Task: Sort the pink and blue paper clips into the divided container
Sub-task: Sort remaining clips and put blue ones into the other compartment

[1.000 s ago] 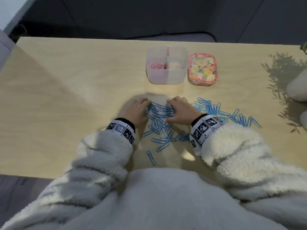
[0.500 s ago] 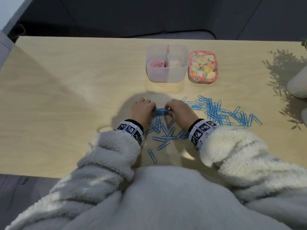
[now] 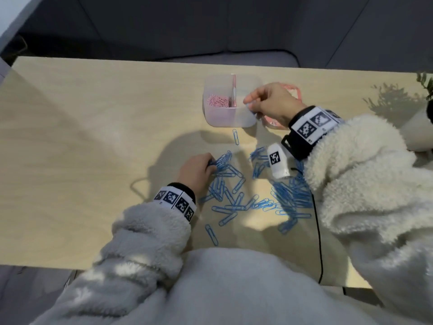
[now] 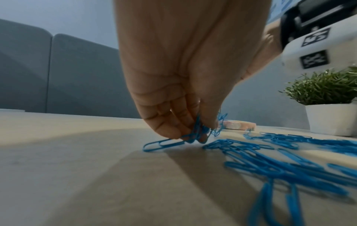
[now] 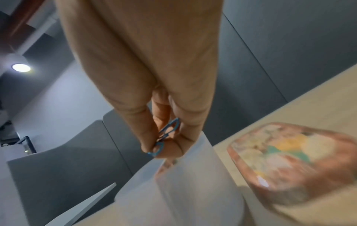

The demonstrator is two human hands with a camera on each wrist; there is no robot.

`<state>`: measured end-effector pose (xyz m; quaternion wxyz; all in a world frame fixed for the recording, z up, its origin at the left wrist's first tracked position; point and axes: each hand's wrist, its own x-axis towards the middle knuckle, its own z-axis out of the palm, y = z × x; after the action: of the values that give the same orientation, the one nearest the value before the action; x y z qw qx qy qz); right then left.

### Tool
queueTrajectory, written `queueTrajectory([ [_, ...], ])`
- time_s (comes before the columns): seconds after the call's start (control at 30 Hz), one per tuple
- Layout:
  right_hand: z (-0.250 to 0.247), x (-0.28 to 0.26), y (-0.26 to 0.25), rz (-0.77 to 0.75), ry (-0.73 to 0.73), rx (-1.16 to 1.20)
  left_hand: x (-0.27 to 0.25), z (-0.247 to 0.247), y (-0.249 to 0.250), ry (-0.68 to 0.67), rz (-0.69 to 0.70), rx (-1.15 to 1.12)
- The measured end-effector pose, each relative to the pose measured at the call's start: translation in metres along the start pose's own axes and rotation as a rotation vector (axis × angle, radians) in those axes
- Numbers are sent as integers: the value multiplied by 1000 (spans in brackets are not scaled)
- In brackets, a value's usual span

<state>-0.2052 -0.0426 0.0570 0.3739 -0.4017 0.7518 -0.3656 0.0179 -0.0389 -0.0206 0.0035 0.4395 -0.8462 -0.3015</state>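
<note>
A clear divided container stands on the wooden table; pink paper clips lie in its left compartment. My right hand hovers over the right compartment and pinches a few blue paper clips between thumb and fingers. A spread of blue paper clips covers the table in front of me. My left hand sits at the spread's left edge, its fingers curled round a small bunch of blue clips that touches the table. One blue clip lies alone just in front of the container.
A pink floral lid lies right of the container, mostly behind my right hand in the head view. A potted plant in a white pot stands at the far right. A black cable runs over the table's near edge.
My right hand has lifted from the pile and travelled up to the container with blue clips. My left hand stays at the pile, gripping a bunch. A single clip now lies before the container.
</note>
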Motion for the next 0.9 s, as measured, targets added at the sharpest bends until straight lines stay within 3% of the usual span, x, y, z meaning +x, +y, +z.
queueTrajectory([
  [0.13,-7,42,-9,57,169,0,1,-6,6,-8,19,-52],
  [0.23,-3,57,-4,111,127,-59,5,-17,17,10,63,-110],
  [0.33,-5,46,0,25,142,-100,17,-33,35,49,112,-186],
  [0.47,-12,7,12,-129,331,5,54,-58,68,128,165,-187],
  [0.57,-15,-20,30,-150,419,82,88,-72,90,138,128,-179],
  [0.8,-10,-51,97,18,311,110,138,-78,123,85,-51,-84],
  [0.9,-8,-58,108,93,269,89,142,-71,129,31,-66,20],
])
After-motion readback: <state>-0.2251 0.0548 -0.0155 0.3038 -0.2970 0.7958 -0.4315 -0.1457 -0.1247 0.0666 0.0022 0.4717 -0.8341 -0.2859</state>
